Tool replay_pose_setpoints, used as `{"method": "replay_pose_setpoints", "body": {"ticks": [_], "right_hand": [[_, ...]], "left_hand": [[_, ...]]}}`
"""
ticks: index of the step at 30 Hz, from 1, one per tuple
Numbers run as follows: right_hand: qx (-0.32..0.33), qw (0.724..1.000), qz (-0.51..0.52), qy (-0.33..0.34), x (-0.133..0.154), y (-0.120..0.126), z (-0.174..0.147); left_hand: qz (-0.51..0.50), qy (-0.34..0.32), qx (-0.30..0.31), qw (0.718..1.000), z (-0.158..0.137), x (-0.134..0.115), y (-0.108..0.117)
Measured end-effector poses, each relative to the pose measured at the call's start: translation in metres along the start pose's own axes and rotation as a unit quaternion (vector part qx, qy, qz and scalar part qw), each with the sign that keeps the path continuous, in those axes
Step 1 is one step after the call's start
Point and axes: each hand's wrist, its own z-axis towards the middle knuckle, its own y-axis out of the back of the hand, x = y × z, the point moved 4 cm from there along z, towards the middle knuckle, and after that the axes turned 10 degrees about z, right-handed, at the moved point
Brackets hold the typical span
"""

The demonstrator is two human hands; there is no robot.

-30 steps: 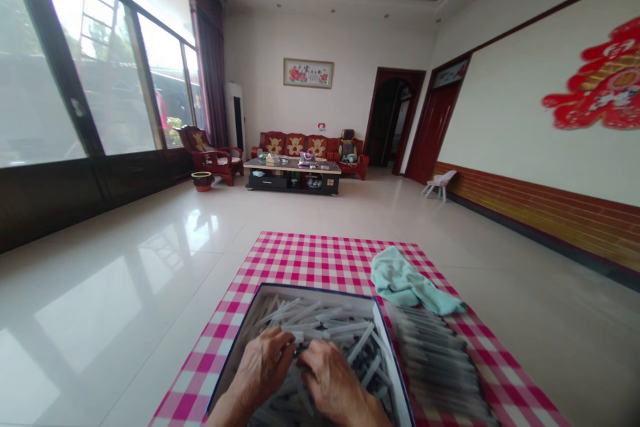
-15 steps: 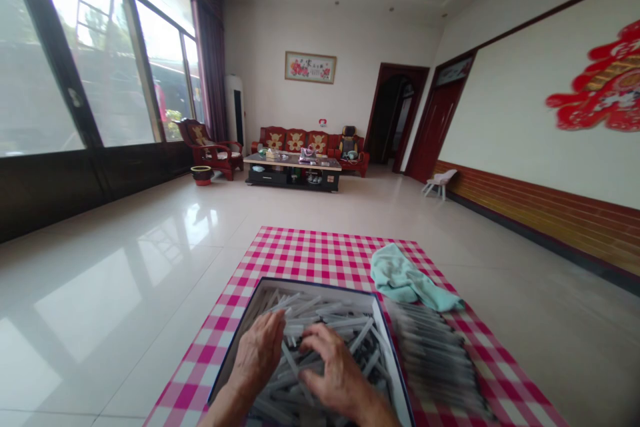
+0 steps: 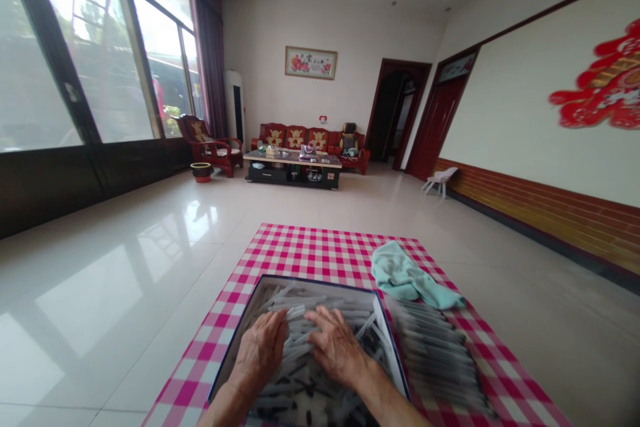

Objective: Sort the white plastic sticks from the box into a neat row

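Observation:
A shallow blue-edged box holds a jumble of translucent plastic tubes that look like pen barrels, with small black pieces among them. My left hand is over the left half of the box, fingers closed; a pale tube sticks out by its fingertips. Beside it, my right hand reaches over the middle with fingers spread and bent, the tips at the tubes. Whether anything lies beneath its palm is hidden. To the box's right, a row of slim clear-and-dark sticks like pens lies blurred.
A pink-and-white checked cloth covers the table. A mint-green cloth lies crumpled behind the row of sticks. Beyond the table are a tiled floor, a low black table, a red wooden sofa and a small chair.
My right hand has moved slightly up and away over the tubes, its fingers reaching further forward. My left hand has shifted only a little. Tubes between the hands lie differently.

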Motion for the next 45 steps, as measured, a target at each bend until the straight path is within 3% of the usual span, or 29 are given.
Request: {"method": "replay_pose_setpoints", "body": {"ticks": [7,11,17,25,31,38,45], "right_hand": [[-0.07,0.997,0.006,-0.009,-0.006,0.006,-0.003],[-0.102,0.993,0.026,0.045,0.012,0.012,-0.009],[-0.016,0.987,0.05,0.149,0.046,-0.002,-0.015],[0.024,0.996,0.036,0.073,0.029,-0.018,-0.008],[0.045,0.994,0.054,0.08,0.034,-0.024,-0.007],[0.044,0.991,0.055,0.118,0.018,-0.041,-0.017],[0.045,0.989,0.08,0.119,0.019,-0.039,-0.016]], "left_hand": [[-0.013,-0.001,0.001,1.0,0.001,-0.001,0.001],[-0.02,-0.007,-0.005,1.0,0.0,-0.002,0.001],[-0.009,-0.008,-0.023,1.0,-0.003,-0.003,0.002],[-0.009,-0.006,-0.016,1.0,-0.001,-0.006,0.005],[-0.017,-0.001,-0.007,1.0,0.0,-0.007,0.006],[-0.019,0.007,-0.019,1.0,-0.003,-0.003,0.002],[-0.024,-0.005,-0.024,0.999,-0.003,0.001,-0.001]]}}
